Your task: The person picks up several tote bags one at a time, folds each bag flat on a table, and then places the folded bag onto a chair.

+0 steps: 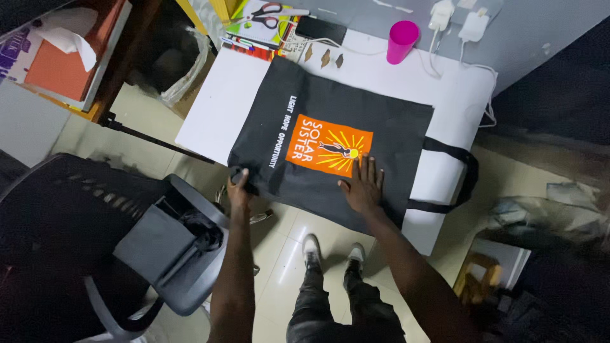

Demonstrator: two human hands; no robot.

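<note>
The right hand (363, 187) lies flat, fingers spread, on one black cloth tote bag (330, 140) with two strap handles; the left hand (239, 184) pinches its corner.

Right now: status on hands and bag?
Left hand grips black tote bag at its corner. Right hand flat on it. Bag spread on white table. Nothing on top.

Black tote bag (330, 133) flat on table (216, 108)
</note>
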